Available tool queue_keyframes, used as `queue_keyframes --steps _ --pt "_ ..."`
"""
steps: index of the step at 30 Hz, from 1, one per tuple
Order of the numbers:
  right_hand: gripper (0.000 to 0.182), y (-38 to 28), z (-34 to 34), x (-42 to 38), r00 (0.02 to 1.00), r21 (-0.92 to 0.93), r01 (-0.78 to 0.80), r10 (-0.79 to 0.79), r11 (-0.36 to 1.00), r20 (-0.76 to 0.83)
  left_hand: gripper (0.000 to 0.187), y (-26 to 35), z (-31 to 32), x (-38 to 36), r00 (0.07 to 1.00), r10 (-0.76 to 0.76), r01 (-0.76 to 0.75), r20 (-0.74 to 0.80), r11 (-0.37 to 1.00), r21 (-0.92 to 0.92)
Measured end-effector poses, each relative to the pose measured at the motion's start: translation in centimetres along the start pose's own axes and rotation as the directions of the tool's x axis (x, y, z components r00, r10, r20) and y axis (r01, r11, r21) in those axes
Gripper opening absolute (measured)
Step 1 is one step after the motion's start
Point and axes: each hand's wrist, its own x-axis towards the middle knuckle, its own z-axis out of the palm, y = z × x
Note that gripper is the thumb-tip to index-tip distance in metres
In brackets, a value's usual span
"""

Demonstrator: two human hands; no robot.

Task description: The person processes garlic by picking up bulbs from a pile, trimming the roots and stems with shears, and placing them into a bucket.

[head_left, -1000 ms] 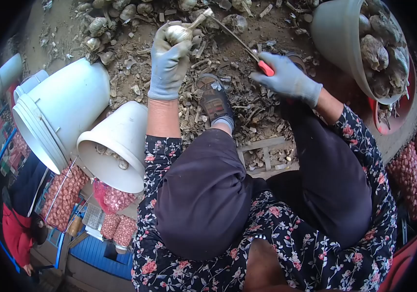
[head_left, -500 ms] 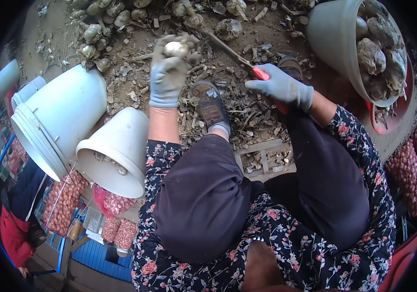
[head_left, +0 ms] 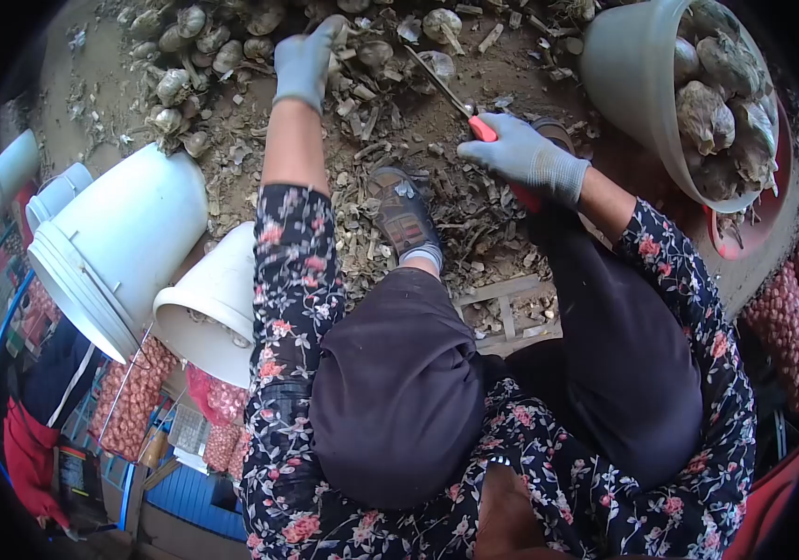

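My left hand [head_left: 309, 63], in a grey-white glove, stretches out to the edge of a garlic pile [head_left: 217, 42]. Its fingertips are partly hidden, so I cannot make out whether they grip a bulb. My right hand [head_left: 525, 159], gloved too, is closed around the red handle of a knife [head_left: 446, 91] above my right knee. The knife's long narrow blade points up and to the left, over the littered ground. Single garlic bulbs [head_left: 441, 26] lie just beyond the blade tip.
A white bucket full of garlic [head_left: 628, 70] leans at the upper right in a red tub [head_left: 772, 219]. White buckets [head_left: 133, 219] lie tipped on the left. Dry stalks and skins cover the ground by my shoe [head_left: 404, 215]. Behind are garlic net sacks [head_left: 133, 401] and a person in red [head_left: 31, 457].
My left hand has moved up and away from me to the pile. The garlic bulb it held is no longer visible. My right hand keeps the knife almost in place.
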Motion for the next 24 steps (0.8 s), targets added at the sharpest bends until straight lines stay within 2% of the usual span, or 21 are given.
queue_keyframes --steps 1,2,3,5,7,8,11,12,13,15,16,17,18,19,20,21,23,24 --pt "0.043 0.0 0.1 0.1 1.0 -0.003 0.007 -0.007 1.0 0.009 0.042 -0.2 -0.3 -1.6 0.984 -0.131 0.172 0.125 0.887 -0.428" --pt "0.047 0.0 0.3 0.0 1.0 -0.004 0.01 -0.01 1.0 0.021 0.029 0.9 -0.4 -3.9 0.991 -0.109 0.135 0.08 0.831 -0.539" --pt "0.052 -0.1 0.5 -0.2 0.999 -0.007 0.011 -0.01 1.0 0.032 0.029 0.8 -0.3 -5.0 0.99 -0.112 0.139 0.083 0.832 -0.538" --pt "0.053 -0.9 1.0 -0.1 1.0 -0.079 -0.011 0.01 0.997 -0.012 0.029 0.7 -0.1 -6.7 0.984 -0.165 0.171 0.071 0.75 -0.639" --pt "0.054 -2.0 0.7 0.2 0.996 -0.251 -0.052 0.031 0.967 -0.087 0.028 1.6 -0.4 -8.4 0.985 -0.13 0.172 0.113 0.732 -0.659" --pt "0.053 -1.4 1.4 0.7 0.979 -0.329 0.015 -0.081 0.944 -0.188 0.026 2.3 -0.2 -9.4 0.985 -0.14 0.173 0.104 0.737 -0.653" --pt "0.048 -2.2 1.4 1.2 0.984 -0.313 -0.026 -0.032 0.949 -0.177 0.028 0.7 -0.5 -9.7 0.984 -0.103 0.171 0.147 0.791 -0.587" --pt "0.041 -1.8 1.9 1.4 0.957 -0.317 0.086 -0.167 0.944 -0.236 0.028 0.9 -0.7 -10.1 0.991 -0.078 0.129 0.108 0.762 -0.634" --pt "0.041 -1.1 2.1 1.2 0.958 -0.317 0.088 -0.168 0.944 -0.233 0.029 1.0 -0.9 -10.4 0.996 -0.058 0.088 0.067 0.73 -0.677" --pt "0.035 -0.1 2.3 0.5 0.944 -0.192 0.229 -0.266 0.954 -0.197 0.037 0.2 -2.9 -11.2 0.996 -0.077 0.093 0.053 0.822 -0.562" --pt "0.034 0.0 2.3 0.0 0.948 -0.178 0.228 -0.26 0.957 -0.185 0.04 -0.7 -4.1 -11.1 0.999 -0.055 0.051 -0.004 0.952 -0.301" --pt "0.034 0.3 2.1 0.1 0.947 -0.181 0.232 -0.264 0.956 -0.184 0.044 -1.6 -5.0 -10.8 0.999 -0.012 0.012 -0.051 1.0 -0.012" --pt "0.037 0.7 1.8 0.1 0.98 -0.148 0.155 -0.172 0.977 -0.105 0.044 -2.9 -5.0 -9.9 0.999 -0.012 0.011 -0.053 1.0 -0.014" --pt "0.04 0.6 1.9 0.0 0.997 -0.119 0.075 -0.077 0.99 -0.01 0.045 -4.9 -4.6 -8.9 0.998 0.067 -0.053 -0.02 0.917 0.396" --pt "0.042 0.3 2.0 -0.2 0.999 -0.06 -0.025 0.026 0.998 0.021 0.049 -7.1 -4.4 -8.4 0.992 0.116 -0.113 0.047 0.666 0.738" --pt "0.042 0.3 2.2 0.0 0.999 -0.058 -0.018 0.019 0.998 0.027 0.058 -9.0 -4.2 -7.8 0.991 0.072 -0.127 0.112 0.767 0.629" --pt "0.043 1.0 2.4 0.6 0.999 -0.174 0.02 -0.012 0.985 0.047 0.066 -10.7 -3.8 -8.4 0.982 0.188 -0.176 0.033 0.825 0.537" --pt "0.045 0.4 2.0 0.4 0.996 -0.177 -0.008 0.024 0.984 0.09 0.066 -11.5 -3.4 -9.1 0.983 0.177 -0.17 0.039 0.828 0.535"
